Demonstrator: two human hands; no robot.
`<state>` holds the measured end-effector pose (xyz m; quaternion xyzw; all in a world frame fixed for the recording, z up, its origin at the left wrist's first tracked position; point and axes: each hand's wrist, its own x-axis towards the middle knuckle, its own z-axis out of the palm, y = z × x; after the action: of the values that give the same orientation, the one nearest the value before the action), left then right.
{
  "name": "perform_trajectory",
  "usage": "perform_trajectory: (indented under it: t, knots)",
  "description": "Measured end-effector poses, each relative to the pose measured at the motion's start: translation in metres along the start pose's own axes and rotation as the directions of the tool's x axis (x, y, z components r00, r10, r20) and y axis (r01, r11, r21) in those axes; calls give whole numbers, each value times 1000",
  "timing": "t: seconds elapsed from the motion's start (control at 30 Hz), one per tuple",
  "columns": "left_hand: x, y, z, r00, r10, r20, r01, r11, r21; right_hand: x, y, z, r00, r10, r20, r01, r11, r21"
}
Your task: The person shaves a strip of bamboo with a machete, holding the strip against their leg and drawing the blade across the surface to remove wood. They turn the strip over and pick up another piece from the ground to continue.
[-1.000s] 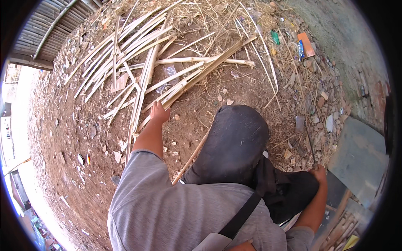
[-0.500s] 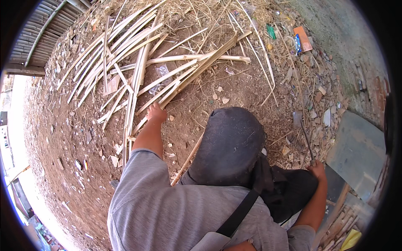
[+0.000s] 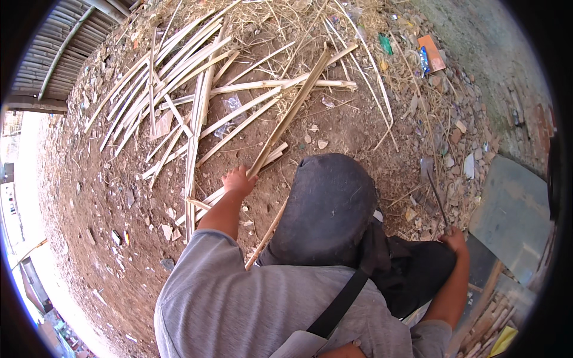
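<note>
My left hand is closed round the near end of a long brown split bamboo strip. The strip slants away to the far right, over other pale strips on the ground. Out to the right, beside my bent knee, my right hand grips a long, thin, dark blade that points away from me. Its handle is mostly hidden in the fist. More pale split strips lie loosely crossed on the soil beyond my left hand. A shorter pale piece shows beneath the held strip.
A dark rounded pad covers my knee, with a stick at its left. Grey sheets and a stack of sticks lie at the right. An orange brick-like block sits far right, near a wall. Stone chips and litter dot the ground.
My left hand has moved right and slightly nearer, bringing the brown strip with it. The strip now points more steeply away from me. The right hand and blade have barely moved.
</note>
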<state>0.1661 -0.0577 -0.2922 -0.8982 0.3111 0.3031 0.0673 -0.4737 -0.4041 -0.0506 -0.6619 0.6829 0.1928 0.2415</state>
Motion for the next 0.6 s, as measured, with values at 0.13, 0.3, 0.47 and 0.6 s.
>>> perform_trajectory:
  t: [0.13, 0.3, 0.47, 0.6]
  knots:
    - [30, -9, 0, 986, -153, 59, 157, 985, -72, 2, 6, 1, 1000, 4, 31, -6, 998, 65]
    - [49, -25, -11, 967, -183, -179, 164, 980, -115, 2, 3, 3, 999, 20, 40, -23, 998, 55]
    - [62, -41, -24, 967, -79, -242, 19, 970, -242, 3, 2, 1, 999, 26, 38, -28, 998, 50]
    - [58, -34, -53, 973, -100, -207, 26, 942, -336, -2, -5, 0, 999, 23, 47, -25, 999, 39]
